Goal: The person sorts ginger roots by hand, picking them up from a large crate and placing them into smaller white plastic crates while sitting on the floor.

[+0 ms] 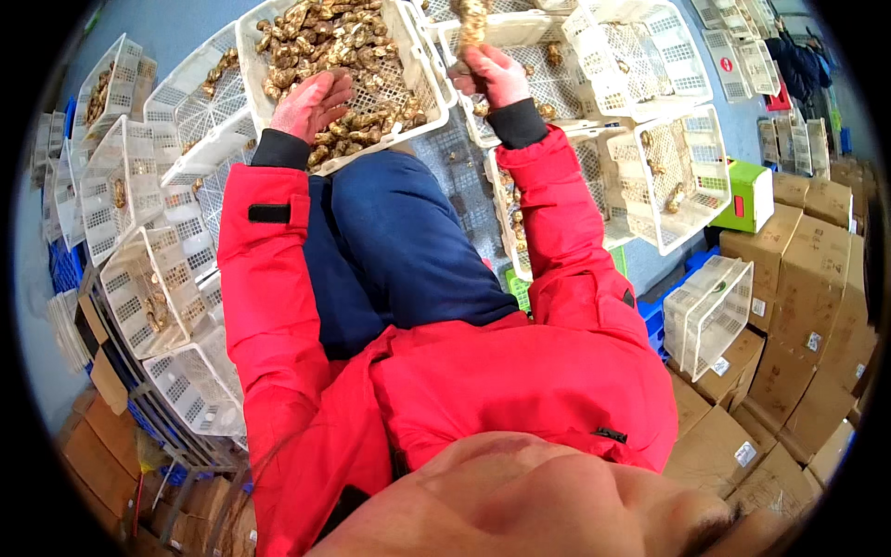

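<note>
My left hand (312, 104) is over a white slatted crate (249, 46) that stands in front of my knees. Its fingers are stretched out and loosely curved, with nothing visible in them. Brown and cream mushrooms (325, 42) are heaped at the crate's far side, and more lie along its near edge beside my hand. To the right, my right hand (494, 78) is closed on the lower end of a long, thick mushroom (473, 22), held upright above another white crate (580, 93). A few mushrooms (554, 54) lie scattered in that crate.
White crates (121, 186) with a few mushrooms each surround me on the left, and more crates (673, 176) are on the right. Cardboard boxes (789, 269) are stacked at the right, near a green box (747, 195) and an upturned white crate (710, 311).
</note>
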{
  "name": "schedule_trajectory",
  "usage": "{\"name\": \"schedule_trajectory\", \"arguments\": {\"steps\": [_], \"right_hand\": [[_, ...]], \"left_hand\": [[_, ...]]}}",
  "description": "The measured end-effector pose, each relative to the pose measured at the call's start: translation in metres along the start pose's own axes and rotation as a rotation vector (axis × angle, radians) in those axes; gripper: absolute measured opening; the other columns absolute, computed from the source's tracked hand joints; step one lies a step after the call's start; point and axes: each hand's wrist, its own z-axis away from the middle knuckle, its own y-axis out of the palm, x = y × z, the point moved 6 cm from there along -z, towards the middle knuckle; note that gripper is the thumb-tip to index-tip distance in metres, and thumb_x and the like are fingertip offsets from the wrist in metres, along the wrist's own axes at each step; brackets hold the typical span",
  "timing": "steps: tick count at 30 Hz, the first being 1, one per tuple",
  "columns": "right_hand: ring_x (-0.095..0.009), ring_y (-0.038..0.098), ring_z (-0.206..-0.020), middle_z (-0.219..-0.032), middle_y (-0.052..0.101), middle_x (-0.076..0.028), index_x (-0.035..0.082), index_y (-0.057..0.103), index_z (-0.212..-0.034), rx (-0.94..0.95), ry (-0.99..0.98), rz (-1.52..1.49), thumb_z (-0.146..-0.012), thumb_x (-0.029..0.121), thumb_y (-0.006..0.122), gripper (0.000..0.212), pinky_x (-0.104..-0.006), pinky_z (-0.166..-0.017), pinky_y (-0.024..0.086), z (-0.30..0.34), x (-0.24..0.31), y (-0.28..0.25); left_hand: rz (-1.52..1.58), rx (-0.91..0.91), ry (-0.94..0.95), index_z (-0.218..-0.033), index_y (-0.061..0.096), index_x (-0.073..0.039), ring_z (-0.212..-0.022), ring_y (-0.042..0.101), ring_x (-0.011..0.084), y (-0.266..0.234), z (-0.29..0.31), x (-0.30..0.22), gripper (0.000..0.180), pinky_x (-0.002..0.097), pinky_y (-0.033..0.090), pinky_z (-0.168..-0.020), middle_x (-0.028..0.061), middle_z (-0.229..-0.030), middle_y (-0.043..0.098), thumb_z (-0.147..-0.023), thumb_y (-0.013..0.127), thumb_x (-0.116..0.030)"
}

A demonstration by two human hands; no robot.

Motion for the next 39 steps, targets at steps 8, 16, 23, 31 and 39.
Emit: {"name": "schedule_trajectory", "arguments": {"steps": [8, 16, 23, 31, 39], "right_hand": [[-0.009, 0.047, -0.051, -0.067, 0.052, -0.004, -0.003, 0.053, -0.082, -0.136, -0.073, -0.1, -0.078, 0.013, 0.053, 0.016, -0.0186, -0.044, 0.036, 0.016, 0.006, -0.021], [-0.011, 0.05, -0.052, -0.064, 0.051, -0.004, -0.001, 0.053, -0.077, -0.126, -0.003, -0.182, -0.077, 0.011, 0.052, 0.012, -0.0206, -0.045, 0.038, 0.017, -0.006, -0.023], [-0.015, 0.057, -0.059, -0.07, 0.056, -0.007, -0.001, 0.054, -0.083, -0.136, 0.058, -0.208, -0.079, 0.016, 0.051, 0.017, -0.0223, -0.05, 0.044, 0.018, -0.012, -0.038], [-0.012, 0.045, -0.043, -0.062, 0.055, -0.006, 0.004, 0.055, -0.083, -0.156, 0.109, -0.259, -0.08, 0.026, 0.051, 0.023, -0.0217, -0.04, 0.035, 0.01, -0.036, -0.075], [-0.016, 0.051, -0.06, -0.078, 0.057, -0.005, 0.008, 0.053, -0.093, -0.961, -0.148, -0.443, -0.08, 0.039, 0.047, 0.034, -0.0232, -0.046, 0.04, 0.123, -0.04, -0.494]], "left_hand": [[-0.027, -0.113, -0.029, -0.117, 0.039, 0.0, -0.098, 0.051, 0.019, -0.016, 0.003, 0.004, 0.049, 0.0279, 0.045, -0.079, 0.0134, -0.115, 0.046, -0.082, 0.048, -0.033], [-0.019, -0.159, -0.042, -0.115, 0.041, 0.0, -0.097, 0.051, 0.0199, -0.024, 0.002, 0.007, 0.048, 0.0295, 0.044, -0.08, 0.0128, -0.113, 0.047, -0.081, 0.049, -0.033], [-0.032, -0.159, -0.016, -0.115, 0.04, 0.001, -0.098, 0.05, 0.0202, -0.016, 0.004, 0.003, 0.048, 0.0298, 0.043, -0.081, 0.0137, -0.114, 0.047, -0.082, 0.048, -0.033], [-0.04, -0.134, -0.036, -0.115, 0.04, 0.0, -0.097, 0.051, 0.0211, -0.017, 0.007, 0.0, 0.045, 0.0309, 0.042, -0.082, 0.013, -0.114, 0.047, -0.084, 0.044, -0.033], [0.303, -0.419, 0.338, -0.113, 0.039, 0.002, -0.098, 0.051, 0.0237, -0.056, 0.017, -0.029, 0.039, 0.0329, 0.046, -0.08, 0.0152, -0.108, 0.05, -0.086, 0.042, -0.027]]}}
